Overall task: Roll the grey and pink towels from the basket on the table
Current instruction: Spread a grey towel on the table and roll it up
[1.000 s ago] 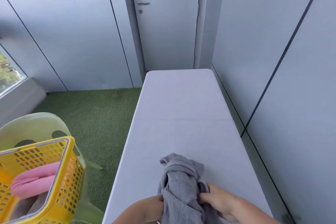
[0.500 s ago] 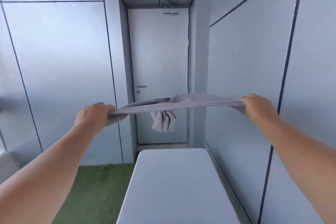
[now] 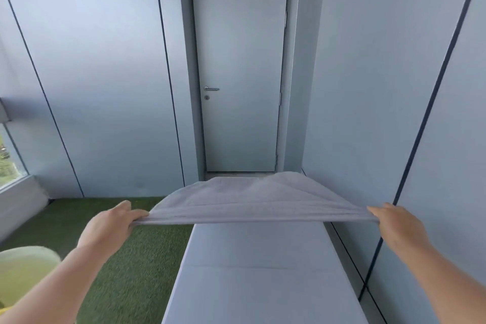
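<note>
Head view: left hand (image 3: 110, 226) and right hand (image 3: 394, 223) each pinch a grey towel (image 3: 252, 200) corner, fingers (image 3: 138, 216) curled on cloth; I stretch it taut between them, above the desk (image 3: 263, 287), probably to lay it flat for rolling.

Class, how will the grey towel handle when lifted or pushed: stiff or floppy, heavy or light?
Probably floppy: the towel billows between the left hand and right hand. Likely light: two edge grips carry it. Pushed on the table, it would probably bunch up.
</note>
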The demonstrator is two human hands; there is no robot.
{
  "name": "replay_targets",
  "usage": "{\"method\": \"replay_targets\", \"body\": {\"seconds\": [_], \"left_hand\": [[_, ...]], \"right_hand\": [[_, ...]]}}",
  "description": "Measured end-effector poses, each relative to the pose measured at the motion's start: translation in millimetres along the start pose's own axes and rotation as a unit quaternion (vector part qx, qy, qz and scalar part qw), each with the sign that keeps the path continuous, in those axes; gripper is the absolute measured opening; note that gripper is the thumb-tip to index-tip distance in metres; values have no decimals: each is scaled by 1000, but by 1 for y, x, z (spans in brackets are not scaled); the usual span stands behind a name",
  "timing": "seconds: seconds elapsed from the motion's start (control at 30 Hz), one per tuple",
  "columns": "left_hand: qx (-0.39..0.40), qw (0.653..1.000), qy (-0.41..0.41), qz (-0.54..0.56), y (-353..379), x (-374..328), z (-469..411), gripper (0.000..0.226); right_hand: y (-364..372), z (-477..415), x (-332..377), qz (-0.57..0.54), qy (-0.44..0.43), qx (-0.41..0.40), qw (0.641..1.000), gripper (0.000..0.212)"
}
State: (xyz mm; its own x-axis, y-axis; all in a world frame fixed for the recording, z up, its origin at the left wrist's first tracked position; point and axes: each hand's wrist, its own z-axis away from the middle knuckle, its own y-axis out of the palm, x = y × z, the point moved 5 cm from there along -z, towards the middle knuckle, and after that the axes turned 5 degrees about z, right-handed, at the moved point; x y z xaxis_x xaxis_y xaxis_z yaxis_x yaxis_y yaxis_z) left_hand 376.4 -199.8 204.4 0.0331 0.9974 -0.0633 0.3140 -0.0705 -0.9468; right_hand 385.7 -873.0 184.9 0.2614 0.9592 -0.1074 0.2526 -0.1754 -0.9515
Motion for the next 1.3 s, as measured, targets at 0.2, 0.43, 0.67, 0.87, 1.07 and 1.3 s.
{"method": "replay_targets", "body": {"seconds": [0.2,0.43,0.67,0.87,1.07,1.3], "left_hand": [[78,995,-26,60,69,3,104,49],[161,982,-6,95,109,-5,209,48],[166,976,-11,141,127,-11,331,54],[173,974,-51,138,131,-9,418,61],[208,965,-85,136,140,-4,484,66],[255,951,-114,134,142,2,537,68]], "right_hand": [[63,123,-18,31,-20,83,996,62],[83,246,-52,-43,-28,86,995,59],[88,366,-88,-99,5,148,984,60],[105,443,-108,-67,-84,109,988,62],[127,497,-122,-48,-113,168,978,64],[144,539,-136,-62,-116,219,967,64]]}}
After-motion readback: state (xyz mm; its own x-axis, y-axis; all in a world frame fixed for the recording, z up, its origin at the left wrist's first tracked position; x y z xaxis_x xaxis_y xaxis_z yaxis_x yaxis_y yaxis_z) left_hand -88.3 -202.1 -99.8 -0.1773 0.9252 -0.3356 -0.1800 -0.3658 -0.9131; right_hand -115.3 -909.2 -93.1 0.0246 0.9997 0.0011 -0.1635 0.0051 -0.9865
